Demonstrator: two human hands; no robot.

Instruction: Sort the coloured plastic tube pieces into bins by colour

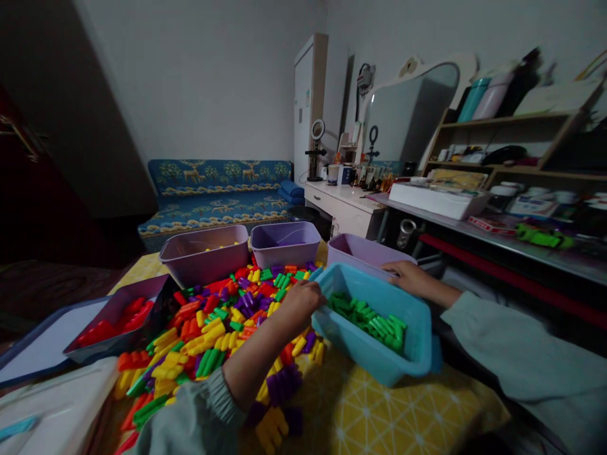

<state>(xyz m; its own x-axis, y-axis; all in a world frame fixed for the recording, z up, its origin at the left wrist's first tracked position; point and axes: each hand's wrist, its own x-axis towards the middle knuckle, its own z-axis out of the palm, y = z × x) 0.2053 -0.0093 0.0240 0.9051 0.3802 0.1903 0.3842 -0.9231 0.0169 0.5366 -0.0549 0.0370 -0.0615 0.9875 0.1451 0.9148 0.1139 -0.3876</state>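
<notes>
A light-blue plastic bin (365, 357), with green toy pieces (372, 321) inside, stands on the near right of the table. My left hand (300, 304) is at its left end, fingers curled and closed at the rim. Beyond the bin's far side is my right hand (404, 277), fingers bent where its rim meets a lilac bin (353, 253). The blue rim partly hides these fingers, so which bin they grip is unclear. A wide heap of mixed toy pieces (215, 335) in yellow, red, orange, green and purple spreads under and left of my left forearm.
A mauve bin (206, 262) with a few yellow pieces and a purple bin (287, 253) line the table's far side. At left sits a bin (90, 344) of red pieces, near a white lid (61, 395). A cluttered desk (521, 237) is at right.
</notes>
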